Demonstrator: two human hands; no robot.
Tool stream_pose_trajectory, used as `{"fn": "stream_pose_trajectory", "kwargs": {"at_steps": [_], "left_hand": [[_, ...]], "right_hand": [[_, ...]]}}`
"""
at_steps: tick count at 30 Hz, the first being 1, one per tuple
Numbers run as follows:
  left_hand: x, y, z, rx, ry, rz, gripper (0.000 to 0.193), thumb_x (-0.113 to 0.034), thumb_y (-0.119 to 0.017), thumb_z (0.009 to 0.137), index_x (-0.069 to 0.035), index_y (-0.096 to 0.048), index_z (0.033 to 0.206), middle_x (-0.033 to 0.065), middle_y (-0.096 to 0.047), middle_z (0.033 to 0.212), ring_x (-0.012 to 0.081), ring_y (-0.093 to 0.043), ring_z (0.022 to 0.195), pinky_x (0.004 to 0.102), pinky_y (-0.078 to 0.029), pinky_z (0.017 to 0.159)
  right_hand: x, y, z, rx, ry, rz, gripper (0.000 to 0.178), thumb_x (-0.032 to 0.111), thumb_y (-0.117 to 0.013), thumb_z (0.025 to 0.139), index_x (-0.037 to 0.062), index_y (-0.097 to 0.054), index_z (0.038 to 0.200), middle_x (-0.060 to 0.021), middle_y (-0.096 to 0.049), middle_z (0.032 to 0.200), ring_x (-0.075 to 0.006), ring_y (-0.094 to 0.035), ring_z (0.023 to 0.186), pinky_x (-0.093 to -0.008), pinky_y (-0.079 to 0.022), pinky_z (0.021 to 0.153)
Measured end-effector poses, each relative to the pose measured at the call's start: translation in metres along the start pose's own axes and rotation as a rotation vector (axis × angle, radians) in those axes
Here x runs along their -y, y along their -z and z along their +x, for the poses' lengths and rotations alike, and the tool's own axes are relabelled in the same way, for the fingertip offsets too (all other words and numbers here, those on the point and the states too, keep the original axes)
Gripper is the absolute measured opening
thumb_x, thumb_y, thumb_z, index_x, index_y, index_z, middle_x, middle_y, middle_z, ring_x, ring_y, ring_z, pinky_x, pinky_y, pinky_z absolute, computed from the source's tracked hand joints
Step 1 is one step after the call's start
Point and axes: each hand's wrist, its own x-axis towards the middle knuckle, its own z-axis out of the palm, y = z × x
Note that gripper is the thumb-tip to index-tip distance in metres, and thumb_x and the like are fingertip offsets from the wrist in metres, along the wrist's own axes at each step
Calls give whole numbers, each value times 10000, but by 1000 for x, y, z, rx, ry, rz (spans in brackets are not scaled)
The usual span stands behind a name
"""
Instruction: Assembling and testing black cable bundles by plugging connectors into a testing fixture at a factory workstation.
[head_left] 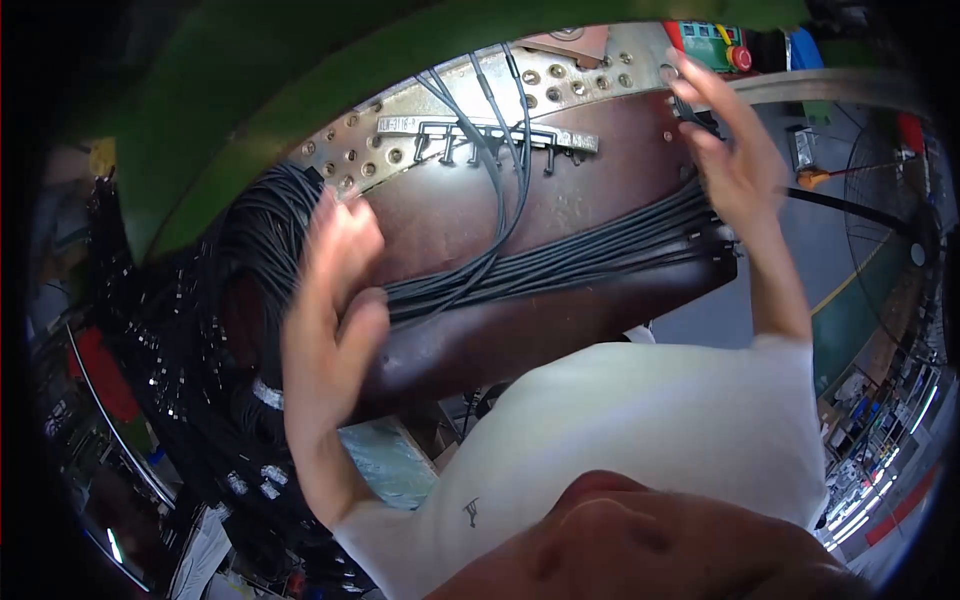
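My left hand [335, 270] is over the left part of the brown worktop, beside a thick coil of black cables [265, 215]. Its thumb stands apart from the blurred fingers, and I see nothing held. At the right, my right hand [738, 165] is raised with thumb and fingers spread, close to a small dark part [695, 118] at the worktop's far right corner. Between the hands lies a bundle of black cables [570, 255], its ends at the right edge. Beyond it, a metal bar mould [490, 130] carries several black T-shaped pieces, with loose cables hanging across it.
A perforated metal plate [545, 85] borders the brown worktop [600, 180] at the back. A green machine frame [300, 90] arches over the far left. At the far right are a control box with a red button [739, 58] and a standing fan [885, 190]. More black cables hang at left.
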Motion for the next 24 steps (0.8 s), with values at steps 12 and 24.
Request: {"fn": "stream_pose_trajectory", "kwargs": {"at_steps": [12, 24], "left_hand": [[131, -128, -186, 191, 621, 764, 349, -209, -586, 852, -19, -595, 1145, 195, -589, 1159, 348, -545, 1083, 430, -422, 930], [144, -126, -176, -114, 444, 662, 324, -230, -589, 844, -35, -626, 1101, 172, -623, 1102, 340, -582, 1013, 421, -458, 876]], "right_hand": [[-137, -4, -277, 597, -573, -576, 289, 131, -625, 787, 37, -613, 1060, -149, -614, 1090, -317, -567, 992, -412, -441, 876], [-125, -15, -255, 210, -285, -556, 204, 49, -622, 749, 42, -645, 952, -171, -636, 977, -370, -582, 933, -440, -462, 806]]}}
